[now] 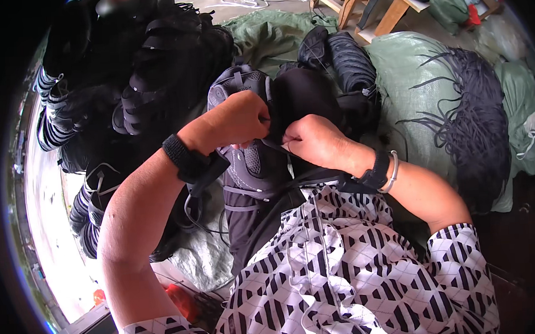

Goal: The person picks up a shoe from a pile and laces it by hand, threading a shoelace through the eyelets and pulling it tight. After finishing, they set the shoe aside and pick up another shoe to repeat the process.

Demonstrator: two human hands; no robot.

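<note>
A grey shoe (257,170) with mesh panels lies across my dark-trousered left thigh, its far end pointing away from me. Over its middle, my left hand (240,119) is closed, fingers curled in and mostly hidden behind the knuckles. Just to the right, my right hand (317,140) pinches a thin dark shoelace at the shoe's edge. The stretch of lace between the two hands is short and hard to make out against the dark trousers. A flat grey strap or lace (260,194) crosses my thigh at the shoe's near end.
Dark shoe uppers (168,70) are heaped at the left, with striped bundles below. More dark uppers (351,62) sit beyond my knees. A thick bunch of dark laces (477,116) drapes over a pale green sack (404,89) at right. A wooden stool (389,18) stands at the back.
</note>
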